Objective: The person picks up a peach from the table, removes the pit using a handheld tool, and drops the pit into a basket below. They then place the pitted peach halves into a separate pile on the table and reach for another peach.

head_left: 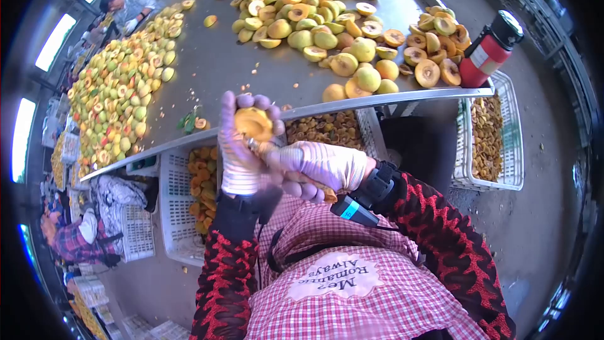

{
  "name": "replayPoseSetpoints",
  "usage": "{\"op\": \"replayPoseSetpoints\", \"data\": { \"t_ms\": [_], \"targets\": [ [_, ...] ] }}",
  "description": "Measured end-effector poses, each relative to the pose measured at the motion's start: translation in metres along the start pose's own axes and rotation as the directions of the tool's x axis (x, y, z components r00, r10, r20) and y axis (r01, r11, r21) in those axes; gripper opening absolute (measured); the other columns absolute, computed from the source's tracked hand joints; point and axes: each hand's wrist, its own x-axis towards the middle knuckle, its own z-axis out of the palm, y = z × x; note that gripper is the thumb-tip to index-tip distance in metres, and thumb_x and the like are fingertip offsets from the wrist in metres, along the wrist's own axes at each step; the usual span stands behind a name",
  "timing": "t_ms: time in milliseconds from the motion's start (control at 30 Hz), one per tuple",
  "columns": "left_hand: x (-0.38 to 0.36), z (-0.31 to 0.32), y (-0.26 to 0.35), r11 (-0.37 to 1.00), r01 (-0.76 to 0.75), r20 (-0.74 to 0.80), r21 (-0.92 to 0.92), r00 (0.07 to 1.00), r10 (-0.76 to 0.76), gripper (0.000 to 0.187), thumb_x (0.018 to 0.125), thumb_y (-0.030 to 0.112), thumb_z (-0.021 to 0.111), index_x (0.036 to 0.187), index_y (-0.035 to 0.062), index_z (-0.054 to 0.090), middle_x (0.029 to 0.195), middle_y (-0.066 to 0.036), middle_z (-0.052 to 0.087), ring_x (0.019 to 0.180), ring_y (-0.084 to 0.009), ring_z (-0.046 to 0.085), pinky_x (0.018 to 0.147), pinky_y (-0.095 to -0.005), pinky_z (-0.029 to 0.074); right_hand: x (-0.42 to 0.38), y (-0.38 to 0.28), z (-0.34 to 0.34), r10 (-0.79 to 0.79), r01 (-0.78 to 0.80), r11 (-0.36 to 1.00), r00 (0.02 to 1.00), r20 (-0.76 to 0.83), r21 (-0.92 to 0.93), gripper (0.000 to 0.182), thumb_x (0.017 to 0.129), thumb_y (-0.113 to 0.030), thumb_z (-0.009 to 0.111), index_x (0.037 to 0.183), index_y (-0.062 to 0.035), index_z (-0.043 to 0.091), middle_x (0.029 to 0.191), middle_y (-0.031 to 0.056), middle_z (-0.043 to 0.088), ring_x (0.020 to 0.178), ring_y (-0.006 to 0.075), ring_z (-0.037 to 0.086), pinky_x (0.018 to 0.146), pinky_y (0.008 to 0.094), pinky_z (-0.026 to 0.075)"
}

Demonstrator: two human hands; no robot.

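The gloved left hand [242,151] is raised upright with its fingers curled around a halved fruit [253,123] (cut face toward the camera) just below the table [239,69] edge, while the gloved right hand [318,167], closed on a small tool [261,151], presses against it.

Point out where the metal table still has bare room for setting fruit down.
Bare steel table lies between the long fruit row and the central halved-fruit pile, reaching the near edge. Crowded: around the red bottle.
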Motion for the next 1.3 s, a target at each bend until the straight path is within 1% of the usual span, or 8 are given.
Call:
{"op": "replayPoseSetpoints", "data": {
  "t_ms": [233, 333, 500, 800, 967, 1100, 1167, 1300],
  "targets": [
    [-0.038, -0.055, 0.096, 0.815, -0.157, -0.313, 0.558, 0.87, 0.381, 0.035, 0.093, 0.041, 0.053, 0.097, 0.0072, 0.061, 0.095, -0.009, 0.065, 0.091, -0.024, 0.063, 0.083, -0.038, 0.052, -0.044, 0.01, -0.037, -0.002, -0.306, 0.213, 0.95, -0.313, -0.928, 0.039, 0.085, -0.037, 0.059, 0.102, -0.0023, 0.061, 0.077, 0.0181, 0.064, 0.078, 0.0366, 0.063, 0.073, 0.0396, 0.05],
    [-0.066, -0.156, 0.158, 0.021, 0.071, -0.067, 0.997, 0.736, 0.674, 0.034, 0.091, 0.027, 0.058, 0.114, 0.0014, 0.056, 0.106, -0.01, 0.062, 0.098, -0.0194, 0.057, 0.092, -0.0302, 0.043, -0.066, -0.004, -0.082, -0.568, -0.129, 0.382, 0.749, -0.343, -0.915, 0.033, 0.083, -0.033, 0.065, 0.091, -0.0012, 0.06, 0.08, 0.0214, 0.062, 0.078, 0.0373, 0.062, 0.069, 0.0409, 0.049],
    [-0.05, -0.148, 0.149, 0.101, 0.14, -0.171, 0.985, 0.71, 0.683, 0.037, 0.089, 0.016, 0.06, 0.123, 0.0011, 0.052, 0.117, -0.011, 0.056, 0.11, -0.0187, 0.05, 0.1, -0.0315, 0.036, -0.077, -0.07, -0.197, -0.206, -0.682, 0.472, 0.531, -0.822, -0.559, 0.064, 0.075, -0.025, 0.073, 0.126, -0.0013, 0.042, 0.089, 0.0175, 0.066, 0.066, 0.0266, 0.065, 0.047, 0.0345, 0.051],
    [0.069, -0.056, 0.068, 0.014, 0.197, -0.198, 0.98, 0.978, 0.065, 0.035, 0.086, 0.022, 0.063, 0.116, 0.0043, 0.058, 0.107, -0.008, 0.061, 0.103, -0.0165, 0.055, 0.091, -0.0298, 0.042, 0.017, -0.081, -0.147, 0.063, -0.515, 0.564, 0.807, -0.587, -0.646, 0.063, 0.078, -0.03, 0.065, 0.122, 0.007, 0.038, 0.093, 0.0254, 0.064, 0.088, 0.0379, 0.064, 0.073, 0.039, 0.051],
    [0.125, -0.031, 0.058, -0.187, 0.373, -0.397, 0.909, 0.911, -0.115, 0.033, 0.088, 0.025, 0.057, 0.115, 0.006, 0.058, 0.101, -0.002, 0.06, 0.084, -0.0125, 0.057, 0.073, -0.0274, 0.047, -0.004, -0.025, -0.174, -0.684, -0.183, 0.355, 0.618, -0.388, -0.917, 0.055, 0.082, -0.025, 0.065, 0.123, 0.0032, 0.041, 0.075, 0.0158, 0.063, 0.058, 0.0261, 0.062, 0.05, 0.0356, 0.05],
    [0.194, -0.049, 0.012, -0.189, 0.184, -0.228, 0.965, 0.941, -0.25, 0.038, 0.088, 0.026, 0.06, 0.12, 0.006, 0.055, 0.107, -0.005, 0.061, 0.09, -0.0158, 0.058, 0.081, -0.0304, 0.046, -0.076, -0.07, -0.122, -0.081, -0.391, 0.85, 0.565, -0.821, -0.353, 0.049, 0.081, -0.023, 0.065, 0.122, -0.0021, 0.048, 0.088, 0.0209, 0.064, 0.085, 0.0308, 0.064, 0.076, 0.0389, 0.049],
    [0.208, -0.051, -0.027, 0.016, 0.014, -0.011, 1.0, 0.982, -0.189, 0.04, 0.086, 0.03, 0.059, 0.116, 0.0038, 0.055, 0.096, -0.012, 0.063, 0.087, -0.0247, 0.059, 0.078, -0.0369, 0.047, -0.089, -0.027, -0.133, -0.288, -0.217, 0.853, 0.563, -0.775, -0.475, 0.045, 0.082, -0.023, 0.066, 0.119, -0.0027, 0.051, 0.087, 0.0168, 0.064, 0.075, 0.024, 0.063, 0.066, 0.0349, 0.049],
    [0.274, -0.127, -0.087, -0.687, -0.116, 0.055, 0.717, 0.992, -0.111, 0.045, 0.086, 0.031, 0.049, 0.119, 0.0004, 0.049, 0.106, -0.02, 0.059, 0.104, -0.0326, 0.056, 0.087, -0.0432, 0.045, -0.107, -0.013, -0.112, -0.162, -0.257, 0.89, 0.593, -0.789, -0.376, 0.046, 0.08, -0.021, 0.069, 0.12, -0.0038, 0.051, 0.091, 0.016, 0.065, 0.08, 0.0197, 0.062, 0.073, 0.0337, 0.049]
  ]
}}
